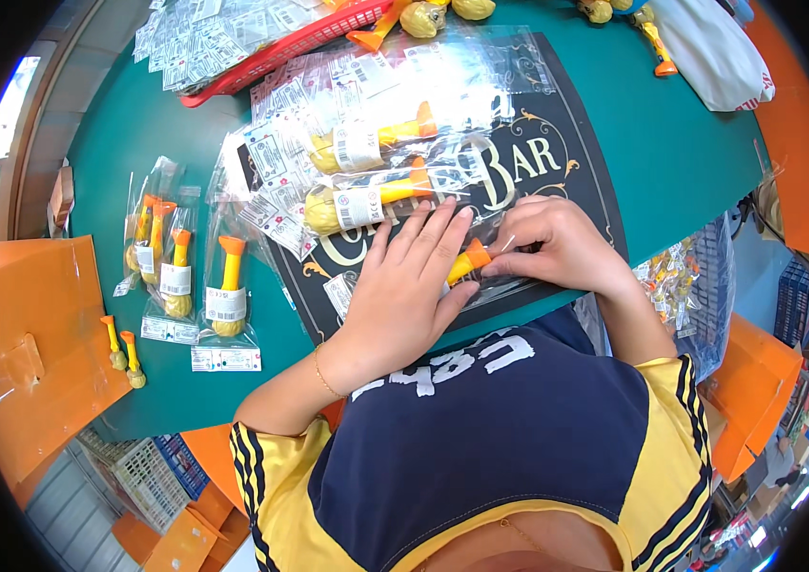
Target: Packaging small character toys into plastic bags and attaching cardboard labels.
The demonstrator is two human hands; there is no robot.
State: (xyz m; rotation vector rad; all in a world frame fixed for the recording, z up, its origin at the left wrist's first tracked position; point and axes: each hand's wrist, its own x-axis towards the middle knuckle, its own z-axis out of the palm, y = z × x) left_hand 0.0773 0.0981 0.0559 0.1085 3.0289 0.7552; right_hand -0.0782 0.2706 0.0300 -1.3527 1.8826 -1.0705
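Note:
My left hand (402,276) lies flat with fingers stretched, over a clear plastic bag holding a yellow toy with an orange flared end (467,262). Most of that toy is hidden under the palm. At the toy's orange end, my right hand (557,243) pinches the clear bag (511,278) between thumb and fingers. Just beyond my fingertips lie two more bagged toys, a nearer one (328,212) and a farther one (328,153), each with a white label band. Under everything is a black printed mat (566,191).
Several bagged toys (225,305) lie at the left on the green table (99,172). Beside them are two loose toys (133,362) near an orange box (32,353). A red basket (280,48) with labelled bags stands at the back. A white bag (709,52) sits back right.

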